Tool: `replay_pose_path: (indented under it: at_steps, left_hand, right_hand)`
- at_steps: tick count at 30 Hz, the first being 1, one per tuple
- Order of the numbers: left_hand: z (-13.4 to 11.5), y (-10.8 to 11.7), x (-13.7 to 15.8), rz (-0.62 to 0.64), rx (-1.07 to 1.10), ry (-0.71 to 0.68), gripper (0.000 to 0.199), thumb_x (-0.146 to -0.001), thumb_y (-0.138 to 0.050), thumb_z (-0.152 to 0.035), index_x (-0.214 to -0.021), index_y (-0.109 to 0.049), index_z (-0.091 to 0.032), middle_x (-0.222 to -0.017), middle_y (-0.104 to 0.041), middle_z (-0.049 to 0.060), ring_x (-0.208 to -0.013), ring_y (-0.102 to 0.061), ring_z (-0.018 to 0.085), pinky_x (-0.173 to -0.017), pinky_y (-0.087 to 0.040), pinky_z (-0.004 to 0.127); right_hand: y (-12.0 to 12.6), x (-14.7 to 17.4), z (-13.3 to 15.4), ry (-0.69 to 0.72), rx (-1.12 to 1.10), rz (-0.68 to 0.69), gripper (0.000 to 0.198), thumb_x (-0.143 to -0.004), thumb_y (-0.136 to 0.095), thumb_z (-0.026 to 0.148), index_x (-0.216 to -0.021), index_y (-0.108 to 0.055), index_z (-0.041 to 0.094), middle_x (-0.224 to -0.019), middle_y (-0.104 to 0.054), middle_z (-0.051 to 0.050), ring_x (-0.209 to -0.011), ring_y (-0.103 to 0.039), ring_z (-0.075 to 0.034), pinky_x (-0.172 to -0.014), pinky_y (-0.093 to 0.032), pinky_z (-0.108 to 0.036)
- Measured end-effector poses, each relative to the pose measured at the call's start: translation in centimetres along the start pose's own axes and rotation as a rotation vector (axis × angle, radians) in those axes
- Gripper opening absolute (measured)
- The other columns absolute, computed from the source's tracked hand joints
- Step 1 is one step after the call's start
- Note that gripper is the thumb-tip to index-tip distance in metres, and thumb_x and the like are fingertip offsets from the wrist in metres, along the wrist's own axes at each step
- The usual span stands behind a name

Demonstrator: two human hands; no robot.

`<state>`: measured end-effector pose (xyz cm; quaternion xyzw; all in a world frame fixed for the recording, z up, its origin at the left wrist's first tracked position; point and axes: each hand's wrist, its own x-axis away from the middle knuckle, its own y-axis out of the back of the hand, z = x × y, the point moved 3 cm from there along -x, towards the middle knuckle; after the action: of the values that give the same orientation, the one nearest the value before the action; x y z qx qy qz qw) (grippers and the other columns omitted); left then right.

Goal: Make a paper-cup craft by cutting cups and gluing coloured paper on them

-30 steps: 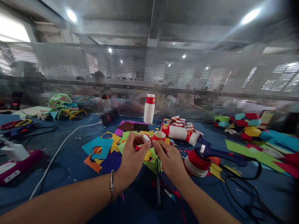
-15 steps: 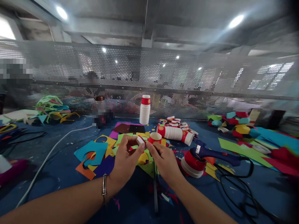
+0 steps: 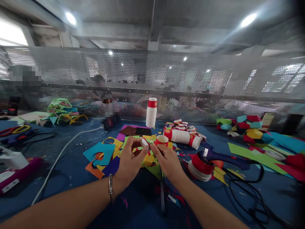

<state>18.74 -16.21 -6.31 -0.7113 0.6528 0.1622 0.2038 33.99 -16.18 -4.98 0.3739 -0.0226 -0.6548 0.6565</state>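
Observation:
In front of me, my left hand (image 3: 130, 160) pinches a small curved red-and-white piece (image 3: 144, 142), which looks like a part of a paper cup. The fingertips of my right hand (image 3: 168, 161) are pressed together at the piece's right edge. Just behind the right fingers stands an upright red paper cup (image 3: 162, 140). Scraps of coloured paper (image 3: 99, 154) lie beyond and to the left of my hands. A thin clear stick (image 3: 162, 195), partly hidden, lies below my right hand.
At right, a dark blue glue gun (image 3: 225, 157) rests on a red-and-white cup base (image 3: 200, 170), its black cable (image 3: 252, 198) coiled nearby. Cup stacks (image 3: 151, 116) stand and lie at the back. To the left are a white cable (image 3: 58, 157), scissors (image 3: 21, 129) and a purple power strip (image 3: 21, 175).
The view has swung slightly left, so the table things sit farther right. Both hands stay together at the red-and-white piece, which has turned a little.

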Motion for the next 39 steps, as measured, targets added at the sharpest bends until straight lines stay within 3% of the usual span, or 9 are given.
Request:
replay_pose_path:
  at_steps: [9, 21, 33, 39]
  left_hand:
    - [-0.03, 0.02, -0.29, 0.011, -0.017, -0.008, 0.026, -0.084, -0.073, -0.035, -0.100, -0.057, -0.022, -0.095, -0.067, 0.003, -0.090, -0.068, 0.018, -0.083, -0.055, 0.035]
    - [-0.28, 0.68, -0.31, 0.000, -0.076, -0.033, 0.025, -0.083, -0.074, -0.033, -0.099, -0.059, -0.021, -0.097, -0.066, 0.004, -0.092, -0.067, 0.020, -0.076, -0.056, 0.033]
    - [-0.13, 0.14, 0.00, 0.038, -0.061, -0.028, 0.024, -0.083, -0.074, -0.033, -0.099, -0.060, -0.022, -0.101, -0.068, 0.006, -0.097, -0.067, 0.022, -0.087, -0.055, 0.039]
    - [-0.36, 0.04, 0.18, 0.015, 0.014, 0.025, 0.036, -0.082, -0.075, -0.033, -0.109, -0.056, -0.022, -0.110, -0.066, 0.008, -0.102, -0.066, 0.022, -0.087, -0.056, 0.038]
  right_hand:
    - [-0.17, -0.26, -0.05, 0.019, 0.010, -0.022, 0.053, -0.099, -0.043, 0.057, -0.061, -0.043, 0.020, -0.057, -0.041, 0.004, -0.055, -0.039, -0.012, -0.054, -0.025, -0.028]
    - [-0.56, -0.30, 0.06, 0.004, 0.023, -0.003, 0.053, -0.099, -0.041, 0.060, -0.064, -0.045, 0.020, -0.060, -0.045, 0.003, -0.058, -0.041, -0.012, -0.056, -0.029, -0.027]
    - [-0.48, -0.56, -0.09, -0.012, -0.017, -0.013, 0.052, -0.098, -0.043, 0.059, -0.063, -0.047, 0.021, -0.057, -0.042, 0.004, -0.056, -0.041, -0.012, -0.054, -0.028, -0.027]
    - [-0.20, -0.65, -0.24, -0.045, -0.020, -0.052, 0.053, -0.098, -0.043, 0.061, -0.063, -0.043, 0.020, -0.058, -0.039, 0.005, -0.057, -0.038, -0.012, -0.056, -0.026, -0.028]
